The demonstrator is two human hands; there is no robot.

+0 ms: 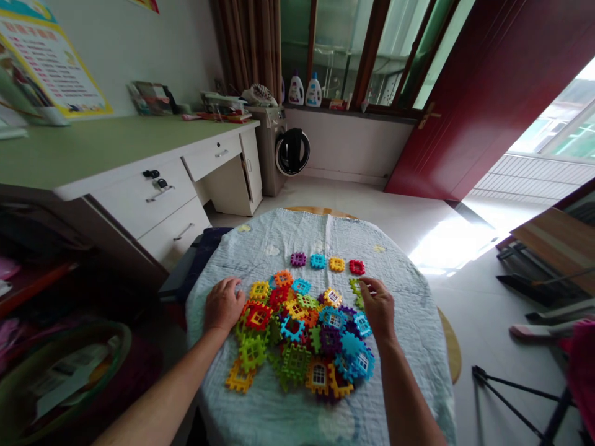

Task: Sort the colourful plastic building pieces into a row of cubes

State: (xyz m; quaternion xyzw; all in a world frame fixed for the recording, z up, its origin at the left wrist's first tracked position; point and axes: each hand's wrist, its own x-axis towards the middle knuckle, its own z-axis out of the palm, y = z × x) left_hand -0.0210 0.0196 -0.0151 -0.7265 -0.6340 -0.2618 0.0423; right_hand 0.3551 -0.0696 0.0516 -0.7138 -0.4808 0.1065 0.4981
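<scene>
A pile of colourful plastic building blocks [296, 362], square window-like pieces with notched edges, covers the middle of the cloth. My right hand [379, 305], right of the pile, pinches a green building block [356, 286] between thumb and fingers. Resting at the pile's left edge is my left hand [225, 305], fingers loosely apart and holding nothing. Beyond the pile, a row holds a purple block [298, 259], a blue block [318, 261], a yellow block [337, 264] and a red block [357, 267].
A pale patterned cloth [260, 241] covers the round table. On the left stands a green-topped desk [116, 139], with a washing machine [272, 148] behind it. The red door [446, 111] is at the right. A black tripod-like stand [511, 396] is on the floor.
</scene>
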